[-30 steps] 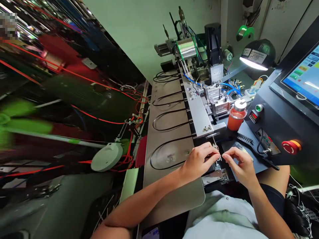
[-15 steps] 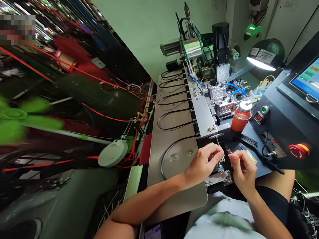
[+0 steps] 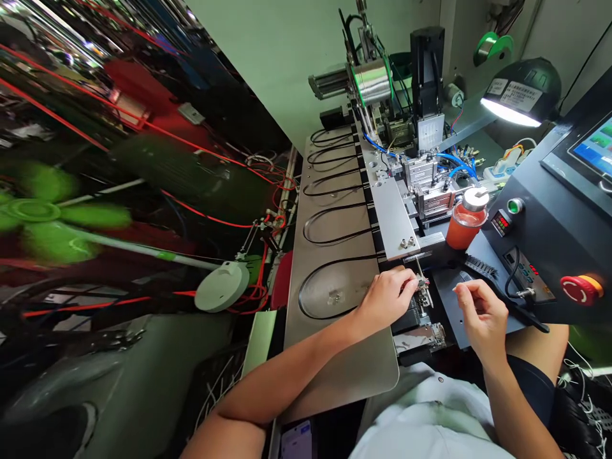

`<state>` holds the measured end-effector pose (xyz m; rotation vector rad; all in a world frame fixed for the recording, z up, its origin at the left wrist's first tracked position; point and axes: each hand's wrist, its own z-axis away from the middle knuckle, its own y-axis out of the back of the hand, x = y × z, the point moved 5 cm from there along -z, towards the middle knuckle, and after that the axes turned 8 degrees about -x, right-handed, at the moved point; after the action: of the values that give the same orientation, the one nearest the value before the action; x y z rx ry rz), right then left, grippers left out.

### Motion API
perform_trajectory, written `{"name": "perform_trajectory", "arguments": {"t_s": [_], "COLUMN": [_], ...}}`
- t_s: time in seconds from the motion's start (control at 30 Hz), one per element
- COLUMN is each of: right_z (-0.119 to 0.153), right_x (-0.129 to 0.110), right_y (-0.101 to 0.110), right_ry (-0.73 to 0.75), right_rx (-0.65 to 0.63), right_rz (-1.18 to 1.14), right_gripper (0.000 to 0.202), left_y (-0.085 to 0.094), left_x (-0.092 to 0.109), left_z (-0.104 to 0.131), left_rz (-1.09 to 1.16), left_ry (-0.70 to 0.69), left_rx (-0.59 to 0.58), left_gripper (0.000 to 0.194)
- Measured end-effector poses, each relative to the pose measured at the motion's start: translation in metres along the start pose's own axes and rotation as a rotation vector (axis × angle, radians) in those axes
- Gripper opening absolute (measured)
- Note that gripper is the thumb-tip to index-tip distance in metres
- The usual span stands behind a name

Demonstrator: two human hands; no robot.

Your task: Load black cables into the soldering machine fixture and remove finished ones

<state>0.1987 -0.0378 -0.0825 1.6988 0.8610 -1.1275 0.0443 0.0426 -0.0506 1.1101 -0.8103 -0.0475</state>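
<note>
My left hand (image 3: 386, 299) is at the near end of the metal rail, thumb and fingers pinched together beside a small metal clamp fixture (image 3: 423, 297). A black cable (image 3: 299, 297) loops over the steel plate and runs in under this hand, which appears to grip its end; the fingers hide the tip. To the right, apart from the fixture, my right hand (image 3: 484, 317) is raised with its thumb and forefinger pressed together. Whatever it may pinch is too small to make out.
Several more black cable loops lie along the steel plate (image 3: 329, 347). An orange-red jar (image 3: 463, 228) and a black brush (image 3: 482, 268) are beyond my right hand. A control box with a red stop button (image 3: 576, 290) stands at right, under a lit lamp (image 3: 521, 95).
My right hand has moved right, away from the left hand and fixture. The left hand has shifted slightly, and the nearest cable loop has drawn up into a rounder curve.
</note>
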Motion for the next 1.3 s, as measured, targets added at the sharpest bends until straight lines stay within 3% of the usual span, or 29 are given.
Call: {"name": "perform_trajectory", "arguments": {"t_s": [0.1, 0.3, 0.4, 0.7, 0.9, 1.07, 1.3], "right_z": [-0.003, -0.019, -0.027, -0.030, -0.027, -0.026, -0.025], "right_x": [0.004, 0.017, 0.018, 0.018, 0.024, 0.028, 0.027], "right_y": [-0.004, -0.029, -0.041, -0.058, -0.060, -0.062, -0.061], "right_ry": [0.004, -0.010, -0.003, 0.043, 0.018, -0.008, -0.024], "right_rx": [-0.058, -0.371, -0.417, -0.378, -0.329, -0.323, -0.305], "right_rz": [0.014, -0.033, -0.036, -0.146, -0.206, -0.261, -0.271], "right_gripper": [0.023, 0.025, 0.029, 0.030, 0.030, 0.031, 0.031], "left_y": [-0.001, -0.005, -0.006, -0.005, -0.006, -0.008, -0.008], "left_x": [0.000, 0.000, 0.001, 0.001, 0.006, 0.009, 0.013], "left_z": [-0.001, -0.004, -0.004, 0.001, 0.015, 0.016, 0.020], "left_rz": [-0.038, -0.075, -0.079, -0.138, -0.343, -0.567, -0.620], "left_ry": [0.023, 0.044, 0.042, 0.005, -0.286, -0.473, -0.494], "left_rx": [0.012, 0.026, 0.025, 0.077, 0.177, 0.139, 0.148], "left_gripper": [0.023, 0.023, 0.023, 0.018, 0.023, 0.028, 0.029]}}
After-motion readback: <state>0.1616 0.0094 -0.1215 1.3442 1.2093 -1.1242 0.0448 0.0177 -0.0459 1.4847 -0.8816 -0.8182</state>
